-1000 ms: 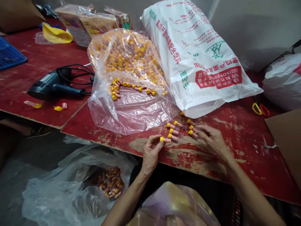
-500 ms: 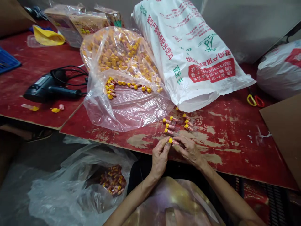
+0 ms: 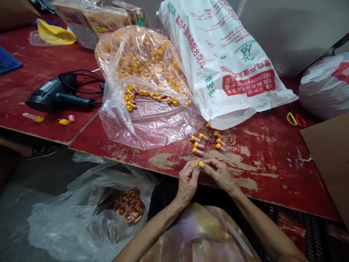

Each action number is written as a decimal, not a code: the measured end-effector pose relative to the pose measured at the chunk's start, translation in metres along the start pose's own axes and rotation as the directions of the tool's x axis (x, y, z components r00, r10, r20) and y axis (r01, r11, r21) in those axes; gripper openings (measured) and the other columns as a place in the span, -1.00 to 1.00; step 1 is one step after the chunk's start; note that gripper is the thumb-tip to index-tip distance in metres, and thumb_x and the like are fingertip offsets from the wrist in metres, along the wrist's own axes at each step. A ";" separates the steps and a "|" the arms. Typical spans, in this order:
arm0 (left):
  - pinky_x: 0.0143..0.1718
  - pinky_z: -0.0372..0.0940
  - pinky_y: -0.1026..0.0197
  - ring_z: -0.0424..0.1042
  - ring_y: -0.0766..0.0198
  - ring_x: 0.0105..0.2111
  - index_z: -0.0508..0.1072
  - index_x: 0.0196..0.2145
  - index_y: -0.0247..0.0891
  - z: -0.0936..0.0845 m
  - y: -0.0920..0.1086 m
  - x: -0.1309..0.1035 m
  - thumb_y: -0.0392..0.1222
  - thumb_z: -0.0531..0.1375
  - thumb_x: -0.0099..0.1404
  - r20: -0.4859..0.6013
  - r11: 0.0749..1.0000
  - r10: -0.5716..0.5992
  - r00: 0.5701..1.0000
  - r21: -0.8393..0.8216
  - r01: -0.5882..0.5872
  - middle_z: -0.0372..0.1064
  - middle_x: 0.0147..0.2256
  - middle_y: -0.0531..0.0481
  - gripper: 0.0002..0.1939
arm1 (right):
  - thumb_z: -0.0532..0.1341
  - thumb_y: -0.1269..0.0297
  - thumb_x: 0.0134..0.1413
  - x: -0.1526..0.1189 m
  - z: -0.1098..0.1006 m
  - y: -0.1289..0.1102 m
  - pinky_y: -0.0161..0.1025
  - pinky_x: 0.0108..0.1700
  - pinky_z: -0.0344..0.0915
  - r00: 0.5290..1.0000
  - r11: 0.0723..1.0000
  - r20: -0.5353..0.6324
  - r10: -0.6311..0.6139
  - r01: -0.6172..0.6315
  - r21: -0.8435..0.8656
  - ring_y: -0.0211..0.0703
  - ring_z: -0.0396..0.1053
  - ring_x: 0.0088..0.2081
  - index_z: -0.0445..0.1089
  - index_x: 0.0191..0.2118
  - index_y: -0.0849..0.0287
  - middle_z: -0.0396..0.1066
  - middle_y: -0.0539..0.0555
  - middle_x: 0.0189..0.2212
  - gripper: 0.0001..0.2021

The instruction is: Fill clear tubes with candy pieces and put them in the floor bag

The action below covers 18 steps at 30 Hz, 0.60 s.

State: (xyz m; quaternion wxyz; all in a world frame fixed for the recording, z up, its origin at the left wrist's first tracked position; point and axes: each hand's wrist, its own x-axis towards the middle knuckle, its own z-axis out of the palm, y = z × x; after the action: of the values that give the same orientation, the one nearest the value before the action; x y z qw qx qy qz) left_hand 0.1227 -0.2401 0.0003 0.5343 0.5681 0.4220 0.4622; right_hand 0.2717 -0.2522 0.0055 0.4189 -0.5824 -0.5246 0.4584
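My left hand [image 3: 188, 180] and my right hand [image 3: 220, 175] meet at the table's front edge. Between their fingertips they pinch a small yellow-capped tube [image 3: 201, 163]; its body is mostly covered by my right fingers. Just beyond lie several similar tubes [image 3: 198, 151] with yellow caps, pink contents and clear film sleeves. Behind them a large clear plastic bag [image 3: 147, 127] holds a heap of such tubes [image 3: 141, 54], some spilling towards its mouth. Below the table on the left, an open plastic bag [image 3: 68, 225] contains more tubes [image 3: 131, 207].
A heat gun [image 3: 51, 94] with a black cord lies on the left of the red table [image 3: 256, 163]. A white printed sack [image 3: 218, 58] leans behind the tubes. Scissors [image 3: 296, 119] rest at right beside a cardboard box [image 3: 329, 153]. Far left is a blue basket [image 3: 8, 62].
My right fingers have closed further over the tube, so that mainly its yellow cap shows now. The whole view has shifted slightly; the loose tubes on the table keep their arrangement.
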 end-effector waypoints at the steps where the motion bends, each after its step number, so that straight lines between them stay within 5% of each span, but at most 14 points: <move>1: -0.03 0.29 0.17 0.42 0.20 -0.09 0.53 -0.09 -0.19 0.000 -0.001 0.000 -0.14 0.09 0.34 0.007 1.000 0.014 1.000 0.005 -0.014 0.45 -0.13 -0.11 -0.71 | 0.24 0.04 0.06 0.000 0.002 0.001 -0.24 -0.21 0.34 0.999 0.996 0.006 0.048 -0.048 0.068 -0.17 0.41 -0.30 0.45 -0.24 0.20 0.49 0.07 -0.32 -0.69; 8: -0.01 0.29 0.11 0.40 0.17 -0.07 0.50 -0.04 -0.21 0.001 -0.012 0.002 -0.16 0.08 0.34 0.077 0.999 0.045 0.996 0.008 -0.046 0.43 -0.13 -0.13 -0.69 | 0.25 -0.05 0.01 -0.005 0.019 0.019 -0.33 -0.36 0.27 0.978 0.968 -0.084 0.190 -0.172 0.183 -0.26 0.31 -0.42 0.38 -0.30 0.23 0.41 0.02 -0.42 -0.62; 12: 0.05 0.25 0.10 0.34 0.15 0.01 0.51 -0.06 -0.17 -0.002 -0.015 0.006 -0.20 0.10 0.31 0.109 0.992 0.076 0.991 0.092 -0.087 0.35 -0.03 -0.14 -0.71 | 0.14 0.03 0.15 -0.001 -0.008 0.001 -0.27 -0.23 0.31 0.999 0.985 0.019 0.037 -0.033 -0.172 -0.17 0.39 -0.29 0.42 -0.25 0.20 0.46 0.08 -0.32 -0.69; 13: 0.05 0.24 0.10 0.32 0.15 0.03 0.50 -0.04 -0.16 -0.003 -0.016 0.007 -0.21 0.10 0.31 0.075 0.987 0.092 0.993 0.126 -0.101 0.31 0.01 -0.15 -0.70 | 0.12 0.09 0.18 0.000 -0.021 -0.008 -0.25 -0.16 0.30 0.996 0.936 0.085 -0.018 0.046 -0.348 -0.13 0.40 -0.20 0.43 -0.17 0.17 0.47 0.10 -0.23 -0.72; 15: 0.03 0.25 0.11 0.33 0.16 0.02 0.47 0.00 -0.17 -0.008 -0.018 0.009 -0.25 0.10 0.30 -0.021 0.974 0.131 0.991 0.189 -0.125 0.30 0.00 -0.16 -0.67 | 0.08 0.19 0.21 0.002 -0.046 -0.024 -0.22 -0.13 0.28 0.986 0.687 0.167 -0.007 0.126 -0.715 -0.07 0.40 -0.11 0.41 -0.02 0.12 0.45 0.15 -0.11 -0.71; 18: -0.11 0.31 0.18 0.42 0.22 -0.16 0.49 -0.07 -0.20 -0.020 -0.022 0.014 -0.28 0.08 0.30 -0.111 0.954 0.184 0.977 0.258 -0.151 0.40 -0.18 -0.11 -0.71 | 0.05 0.29 0.22 0.002 -0.073 -0.036 -0.28 -0.34 0.26 0.960 0.190 0.088 0.267 0.037 -0.981 -0.07 0.47 -0.31 0.36 0.06 0.21 0.49 0.23 -0.24 -0.66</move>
State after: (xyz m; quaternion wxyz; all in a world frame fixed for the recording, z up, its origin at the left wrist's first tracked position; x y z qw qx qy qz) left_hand 0.1063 -0.2204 -0.0209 0.3884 0.6321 0.4616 0.4863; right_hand 0.3345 -0.2476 0.0567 -0.1466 -0.6929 -0.6958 0.1193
